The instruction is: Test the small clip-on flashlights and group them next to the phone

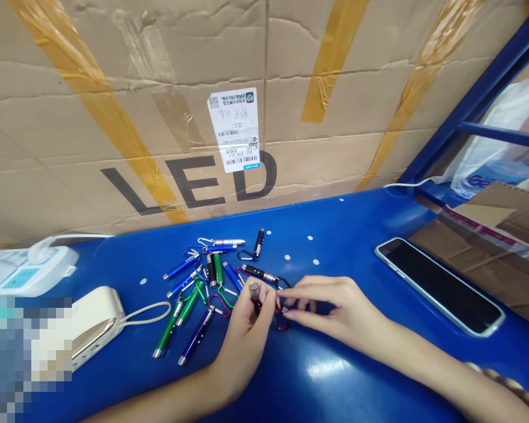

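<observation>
A dark red penlight [255,296] in the left hand [247,332], over the worktop [326,376], well in from its far edge.
The left grip is curled firmly round the barrel, metal end showing; the right hand [339,299] has thumb and fingers at a red carabiner [283,325], but whether they pinch it cannot be told. Other penlights [218,267] lie toward the far edge, against which a carton [180,117] stands.

L hand [247,338] holds dk-red penlight [255,291], R hand [330,299] at red clip [284,326]; other penlights [218,269] piled nearby on blue table [348,235].
</observation>
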Motion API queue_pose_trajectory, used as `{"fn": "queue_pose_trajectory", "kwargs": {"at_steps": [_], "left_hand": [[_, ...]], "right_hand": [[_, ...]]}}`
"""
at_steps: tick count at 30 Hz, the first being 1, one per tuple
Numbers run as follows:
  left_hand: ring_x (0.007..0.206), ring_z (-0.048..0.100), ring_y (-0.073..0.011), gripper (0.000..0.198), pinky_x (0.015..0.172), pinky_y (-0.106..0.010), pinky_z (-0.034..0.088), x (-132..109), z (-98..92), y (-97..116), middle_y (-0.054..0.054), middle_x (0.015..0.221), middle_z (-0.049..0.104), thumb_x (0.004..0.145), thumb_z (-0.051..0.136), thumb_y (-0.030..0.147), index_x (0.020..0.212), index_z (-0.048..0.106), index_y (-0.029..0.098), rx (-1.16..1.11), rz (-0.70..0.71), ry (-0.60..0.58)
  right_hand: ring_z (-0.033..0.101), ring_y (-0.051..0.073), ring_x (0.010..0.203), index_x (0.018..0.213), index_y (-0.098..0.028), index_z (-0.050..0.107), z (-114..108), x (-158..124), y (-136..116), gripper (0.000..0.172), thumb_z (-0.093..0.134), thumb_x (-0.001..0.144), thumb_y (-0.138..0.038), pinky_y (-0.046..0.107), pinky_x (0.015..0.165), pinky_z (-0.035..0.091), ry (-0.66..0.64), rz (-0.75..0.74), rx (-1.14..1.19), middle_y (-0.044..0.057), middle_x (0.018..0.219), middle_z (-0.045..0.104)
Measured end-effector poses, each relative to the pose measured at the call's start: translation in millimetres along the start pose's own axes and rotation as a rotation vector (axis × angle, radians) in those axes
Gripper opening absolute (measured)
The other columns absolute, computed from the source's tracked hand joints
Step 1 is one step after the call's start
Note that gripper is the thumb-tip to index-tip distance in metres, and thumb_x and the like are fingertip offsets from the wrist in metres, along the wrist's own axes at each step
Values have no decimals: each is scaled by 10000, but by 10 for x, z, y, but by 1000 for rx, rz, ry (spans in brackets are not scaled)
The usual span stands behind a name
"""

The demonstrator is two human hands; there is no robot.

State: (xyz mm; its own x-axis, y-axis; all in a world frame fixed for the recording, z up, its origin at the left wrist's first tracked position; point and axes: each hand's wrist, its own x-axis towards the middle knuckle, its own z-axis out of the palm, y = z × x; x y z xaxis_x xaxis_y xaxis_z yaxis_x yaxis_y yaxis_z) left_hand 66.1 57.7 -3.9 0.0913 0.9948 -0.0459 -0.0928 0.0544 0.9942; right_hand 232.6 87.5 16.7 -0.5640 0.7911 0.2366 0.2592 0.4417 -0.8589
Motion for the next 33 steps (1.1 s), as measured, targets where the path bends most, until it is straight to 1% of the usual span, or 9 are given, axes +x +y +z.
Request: {"fn": "queue_pose_trajectory", "kwargs": {"at_steps": [3,8,10,13,17,19,25,29,33], "left_hand": [[603,389,-85,254,598,-204,370,7,3,6,49,677,404,880,492,329,694,378,200,-4,14,1],[560,405,-73,288,559,-208,369,13,13,7,50,683,445,844,549,323,683,343,203,-64,14,24],[563,427,-70,281,557,-212,374,11,16,5,44,710,462,842,555,329,694,353,202,-84,25,4],[578,445,-71,287,573,-217,380,10,18,8,46,717,452,838,572,313,694,350,202,-98,48,7],[619,454,-80,242,602,-221,382,8,20,20,41,729,458,852,557,302,718,384,199,-61,66,1],[626,454,-81,224,606,-222,380,2,19,24,41,731,455,856,551,306,730,401,198,-46,61,-9],[585,428,-79,322,602,-222,373,1,11,7,64,646,424,845,568,322,673,322,205,-67,30,-31],[570,429,-82,309,593,-234,360,3,2,-4,61,646,427,860,539,364,679,346,205,-58,24,-27],[600,456,-94,277,643,-252,377,-11,-3,17,50,645,441,889,489,375,704,376,202,-40,34,-4]], "right_hand": [[594,101,587,1023,-187,707,49,-31,14,258,651,795,-292,211,575,524,-24,-27,-22,45,790,655],[608,108,599,1099,-209,675,79,-23,46,326,657,783,-288,220,594,535,24,55,-28,33,792,681],[609,107,585,1071,-203,688,59,-5,43,286,637,799,-276,214,576,528,45,89,-15,25,752,693],[597,102,554,938,-179,732,22,20,8,189,628,809,-271,214,552,507,87,111,-22,29,703,688],[594,109,558,838,-173,739,9,30,-55,170,632,803,-300,225,539,493,140,128,-36,32,677,681],[598,110,550,829,-164,732,22,31,-80,181,631,798,-312,225,533,495,146,154,-7,32,669,680],[623,107,524,857,-156,723,40,39,-92,213,622,802,-336,216,534,520,134,248,150,36,676,693],[606,103,518,841,-155,733,25,44,-57,218,643,788,-347,203,498,486,166,264,158,35,661,689],[602,105,525,853,-163,735,11,56,-35,240,647,782,-375,204,494,472,192,285,174,35,680,698]]}}
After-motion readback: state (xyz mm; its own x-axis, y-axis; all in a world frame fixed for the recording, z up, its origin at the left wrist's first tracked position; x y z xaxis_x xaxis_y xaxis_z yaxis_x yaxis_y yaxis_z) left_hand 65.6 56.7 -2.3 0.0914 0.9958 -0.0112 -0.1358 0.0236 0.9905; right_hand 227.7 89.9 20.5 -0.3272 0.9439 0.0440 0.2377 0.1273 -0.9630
